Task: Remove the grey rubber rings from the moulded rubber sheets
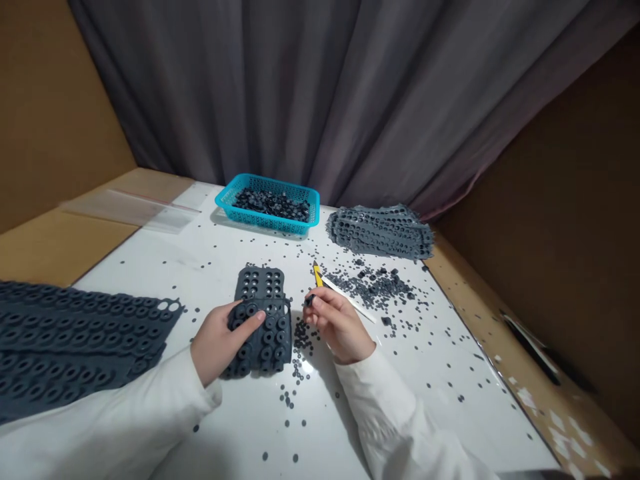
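My left hand grips a dark grey moulded rubber sheet, thumb on top, along its left side. Rows of raised rings cover its near part; the far part shows rows of open holes. Just right of the sheet, my right hand pinches a small black rubber piece between thumb and fingers, apart from the sheet. Small dark discs lie on the table between the hands. Beyond the right hand are a yellow-handled tool and a white strip.
A blue basket of small dark pieces stands at the back. Punched sheets are stacked at back right, near a heap of discs. More ringed sheets lie at left. Clear plastic bags lie back left; a black-and-white object lies right.
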`<action>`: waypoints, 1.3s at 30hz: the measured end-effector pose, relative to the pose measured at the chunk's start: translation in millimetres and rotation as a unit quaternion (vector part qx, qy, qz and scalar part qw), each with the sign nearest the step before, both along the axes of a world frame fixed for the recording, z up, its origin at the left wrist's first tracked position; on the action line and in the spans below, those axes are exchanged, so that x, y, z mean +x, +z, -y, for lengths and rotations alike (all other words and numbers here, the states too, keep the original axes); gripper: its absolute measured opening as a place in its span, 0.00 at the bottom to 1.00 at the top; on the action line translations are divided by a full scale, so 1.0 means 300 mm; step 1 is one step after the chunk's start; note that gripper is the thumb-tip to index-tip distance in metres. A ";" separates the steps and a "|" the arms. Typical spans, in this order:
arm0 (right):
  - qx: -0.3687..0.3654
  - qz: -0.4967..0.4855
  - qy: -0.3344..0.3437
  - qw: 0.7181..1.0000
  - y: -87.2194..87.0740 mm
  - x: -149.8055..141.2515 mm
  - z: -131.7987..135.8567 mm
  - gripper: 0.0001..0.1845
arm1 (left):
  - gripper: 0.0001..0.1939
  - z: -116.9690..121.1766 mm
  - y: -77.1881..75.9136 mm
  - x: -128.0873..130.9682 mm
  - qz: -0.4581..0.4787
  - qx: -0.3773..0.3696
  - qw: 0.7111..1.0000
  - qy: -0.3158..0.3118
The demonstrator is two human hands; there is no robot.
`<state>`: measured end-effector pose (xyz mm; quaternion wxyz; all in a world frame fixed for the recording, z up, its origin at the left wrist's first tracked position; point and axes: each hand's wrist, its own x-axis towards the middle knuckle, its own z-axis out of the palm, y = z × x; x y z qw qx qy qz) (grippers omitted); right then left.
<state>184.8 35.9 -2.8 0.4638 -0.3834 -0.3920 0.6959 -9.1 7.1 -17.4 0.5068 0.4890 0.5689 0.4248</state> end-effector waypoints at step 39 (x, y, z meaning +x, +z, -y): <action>0.434 0.456 0.033 0.776 0.040 -0.051 0.042 0.11 | 0.22 -0.013 -0.016 0.002 0.109 -0.002 0.993 -0.044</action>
